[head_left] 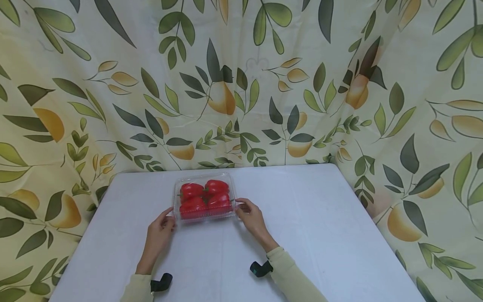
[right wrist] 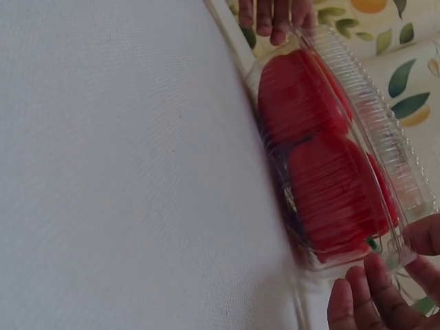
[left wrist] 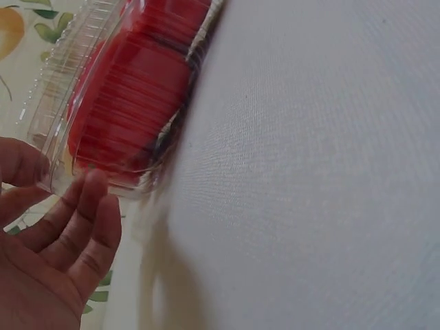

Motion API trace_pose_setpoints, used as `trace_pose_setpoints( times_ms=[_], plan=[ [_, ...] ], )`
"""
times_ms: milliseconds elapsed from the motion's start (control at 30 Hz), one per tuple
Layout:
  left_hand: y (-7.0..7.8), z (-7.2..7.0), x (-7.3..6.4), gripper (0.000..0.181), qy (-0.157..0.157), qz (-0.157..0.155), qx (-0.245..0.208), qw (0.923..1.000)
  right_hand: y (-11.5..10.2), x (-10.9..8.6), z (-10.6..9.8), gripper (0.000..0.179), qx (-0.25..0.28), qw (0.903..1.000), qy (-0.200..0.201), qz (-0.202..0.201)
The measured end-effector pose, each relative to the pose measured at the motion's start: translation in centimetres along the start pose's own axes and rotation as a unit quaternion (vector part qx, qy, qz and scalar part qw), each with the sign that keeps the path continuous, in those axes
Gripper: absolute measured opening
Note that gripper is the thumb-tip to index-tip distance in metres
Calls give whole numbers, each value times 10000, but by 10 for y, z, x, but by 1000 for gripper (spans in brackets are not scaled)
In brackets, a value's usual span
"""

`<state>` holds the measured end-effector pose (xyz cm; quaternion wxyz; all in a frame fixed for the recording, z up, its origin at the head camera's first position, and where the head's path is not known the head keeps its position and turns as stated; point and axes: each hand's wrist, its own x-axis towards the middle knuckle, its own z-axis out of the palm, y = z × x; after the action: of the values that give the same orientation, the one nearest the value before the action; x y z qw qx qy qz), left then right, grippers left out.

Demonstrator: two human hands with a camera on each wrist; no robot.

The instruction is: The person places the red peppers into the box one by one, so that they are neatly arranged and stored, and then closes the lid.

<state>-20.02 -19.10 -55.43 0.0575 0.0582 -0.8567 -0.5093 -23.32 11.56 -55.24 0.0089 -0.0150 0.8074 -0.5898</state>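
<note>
A clear plastic clamshell box [head_left: 204, 219] sits toward the far side of the white table, with several red bell peppers [head_left: 191, 191] inside. At its front left corner my left hand [head_left: 160, 233] pinches the rim, thumb above and fingers below in the left wrist view. On the right side, my right hand [head_left: 252, 217] pinches the box's edge between thumb and fingers. The ribbed side of the box [left wrist: 130, 103] fills the upper left of the left wrist view. A green stem [right wrist: 372, 243] shows near the right fingertips.
White cloth covers the table [head_left: 317, 235]. Behind its far edge hangs a curtain [head_left: 241, 138] printed with leaves and fruit. Dark wrist-worn devices [head_left: 261, 269] sit at both sleeve cuffs.
</note>
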Motion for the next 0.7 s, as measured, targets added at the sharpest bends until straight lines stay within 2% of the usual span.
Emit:
trace_pose_setpoints(
  times_ms=[133, 267, 467, 700],
  plan=[
    [0, 1, 2, 41, -143, -308, -182, 9993, 1, 2, 0, 33, 66, 10000, -27, 1],
    [-1, 2, 3, 41, -190, -450, -244, 9985, 3, 3, 1, 36, 170, 9997, -179, 60],
    [-2, 3, 4, 41, -296, -390, -614, 9969, 2, 3, 1, 38, 162, 9986, -414, 298],
    [1, 2, 3, 41, -375, -391, -843, 9950, -4, 1, -1, 41, 453, 9961, -636, 399]
  ],
)
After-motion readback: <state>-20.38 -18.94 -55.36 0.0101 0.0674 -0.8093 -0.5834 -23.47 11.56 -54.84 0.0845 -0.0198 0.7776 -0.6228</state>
